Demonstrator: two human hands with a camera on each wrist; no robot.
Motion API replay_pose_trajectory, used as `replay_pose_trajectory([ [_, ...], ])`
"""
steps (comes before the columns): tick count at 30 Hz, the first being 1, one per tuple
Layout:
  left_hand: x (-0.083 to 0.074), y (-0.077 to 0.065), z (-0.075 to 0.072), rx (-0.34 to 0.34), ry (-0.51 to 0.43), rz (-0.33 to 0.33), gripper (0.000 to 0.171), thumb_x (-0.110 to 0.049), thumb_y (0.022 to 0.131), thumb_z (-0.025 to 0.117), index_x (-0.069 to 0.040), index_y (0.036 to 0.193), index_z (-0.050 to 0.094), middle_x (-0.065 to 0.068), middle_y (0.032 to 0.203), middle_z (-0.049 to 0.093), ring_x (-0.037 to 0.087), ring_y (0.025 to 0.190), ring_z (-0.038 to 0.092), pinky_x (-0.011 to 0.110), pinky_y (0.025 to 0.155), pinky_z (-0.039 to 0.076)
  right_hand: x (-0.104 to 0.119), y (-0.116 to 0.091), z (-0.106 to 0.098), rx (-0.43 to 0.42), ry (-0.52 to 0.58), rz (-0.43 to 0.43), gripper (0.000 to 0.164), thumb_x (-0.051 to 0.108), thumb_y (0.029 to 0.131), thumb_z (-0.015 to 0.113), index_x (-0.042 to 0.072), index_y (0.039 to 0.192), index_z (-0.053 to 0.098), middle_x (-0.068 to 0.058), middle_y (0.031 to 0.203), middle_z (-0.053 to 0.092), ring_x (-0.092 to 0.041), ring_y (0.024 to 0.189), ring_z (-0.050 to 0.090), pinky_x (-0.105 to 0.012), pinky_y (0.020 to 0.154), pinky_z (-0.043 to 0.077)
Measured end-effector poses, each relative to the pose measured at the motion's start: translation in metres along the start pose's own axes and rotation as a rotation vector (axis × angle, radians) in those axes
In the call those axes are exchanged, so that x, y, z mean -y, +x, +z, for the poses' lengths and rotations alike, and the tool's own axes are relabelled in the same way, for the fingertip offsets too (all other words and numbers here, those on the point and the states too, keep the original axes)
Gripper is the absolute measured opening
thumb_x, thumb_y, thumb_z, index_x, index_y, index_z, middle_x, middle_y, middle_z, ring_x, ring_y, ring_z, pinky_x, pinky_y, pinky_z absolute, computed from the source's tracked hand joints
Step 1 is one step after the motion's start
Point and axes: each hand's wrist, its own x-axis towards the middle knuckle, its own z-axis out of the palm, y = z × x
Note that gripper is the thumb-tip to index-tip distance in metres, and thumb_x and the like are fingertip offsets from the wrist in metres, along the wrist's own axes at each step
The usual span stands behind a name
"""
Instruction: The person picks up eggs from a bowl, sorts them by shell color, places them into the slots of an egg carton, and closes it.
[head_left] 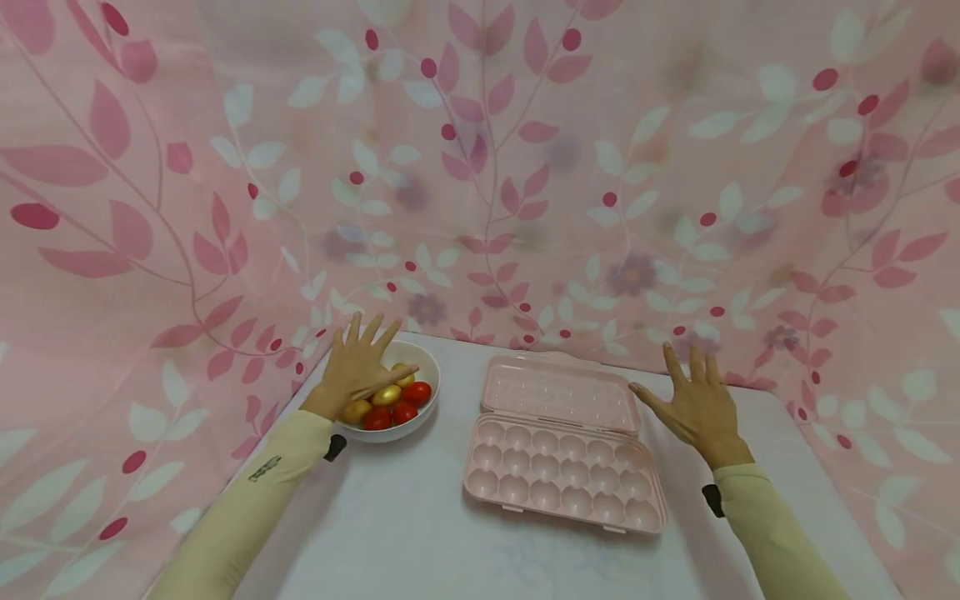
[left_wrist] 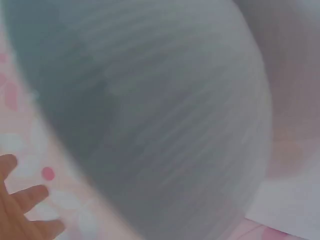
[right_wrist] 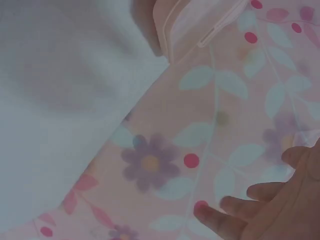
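My left hand (head_left: 358,363) is spread over the left side of a white bowl (head_left: 429,408), fingers straight and holding nothing. Red eggs (head_left: 405,412) and gold eggs (head_left: 387,396) lie in the bowl, some hidden under the hand. The bowl's outer wall (left_wrist: 175,110) fills most of the left wrist view, with the left fingers (left_wrist: 30,197) at its lower left. To the right, a pink egg carton (head_left: 562,471) stands with its lid folded back and its round hollows bare. My right hand (head_left: 701,408), fingers spread, is beside the carton's right side, holding nothing.
The carton's clear pink lid (head_left: 558,392) lies back toward the far edge of the white table (head_left: 405,525). Pink leaf-patterned cloth (head_left: 487,167) hangs behind the table and along both sides. Dark wrist cameras (head_left: 335,447) sit under both sleeves.
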Motion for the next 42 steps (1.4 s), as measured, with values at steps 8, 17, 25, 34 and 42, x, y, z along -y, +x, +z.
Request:
replay_pose_trajectory([
  [8, 0.0, -0.022, -0.017, 0.195, -0.169, -0.036, 0.042, -0.036, 0.091, 0.058, -0.006, 0.119, 0.065, 0.01, 0.103, 0.068, 0.029, 0.09, 0.063, 0.049, 0.078, 0.052, -0.003, -0.045, -0.008, 0.3, 0.498, 0.077, 0.058, 0.039, 0.099, 0.055, -0.006, 0.134, 0.05, -0.031, 0.121, 0.059, -0.037, 0.092, 0.067, -0.045, 0.073, 0.056],
  [17, 0.017, -0.043, -0.014, 0.197, -0.182, -0.059, 0.04, -0.03, 0.091, 0.067, -0.001, 0.119, 0.065, 0.01, 0.099, 0.067, 0.028, 0.084, 0.061, 0.047, 0.079, 0.054, -0.027, -0.081, 0.016, 0.643, 0.994, 0.199, 0.068, 0.009, 0.088, 0.071, -0.014, 0.142, 0.035, -0.027, 0.116, 0.062, -0.032, 0.096, 0.067, -0.046, 0.079, 0.056],
  [25, 0.016, -0.043, -0.007, 0.195, -0.202, -0.067, 0.037, -0.03, 0.092, 0.065, -0.002, 0.117, 0.066, 0.009, 0.096, 0.066, 0.027, 0.08, 0.06, 0.046, 0.074, 0.054, -0.032, -0.099, 0.04, 0.581, 1.141, 0.214, 0.074, 0.005, 0.086, 0.072, -0.008, 0.147, 0.03, -0.029, 0.121, 0.059, -0.03, 0.099, 0.066, -0.041, 0.08, 0.056],
  [34, 0.021, -0.045, -0.003, 0.192, -0.215, -0.068, 0.031, -0.028, 0.092, 0.064, -0.005, 0.112, 0.068, 0.006, 0.089, 0.063, 0.026, 0.075, 0.056, 0.04, 0.062, 0.049, -0.021, -0.105, 0.046, 0.514, 1.149, 0.285, 0.073, 0.007, 0.086, 0.072, -0.005, 0.147, 0.034, -0.033, 0.138, 0.045, -0.027, 0.107, 0.063, -0.039, 0.084, 0.055],
  [42, 0.022, -0.042, 0.001, 0.208, -0.235, -0.06, 0.033, -0.026, 0.092, 0.064, -0.003, 0.116, 0.067, 0.011, 0.097, 0.065, 0.028, 0.081, 0.057, 0.045, 0.072, 0.052, -0.022, -0.108, 0.049, 0.467, 1.149, 0.256, 0.074, 0.002, 0.085, 0.071, -0.006, 0.147, 0.032, -0.033, 0.147, 0.034, -0.029, 0.109, 0.063, -0.039, 0.083, 0.055],
])
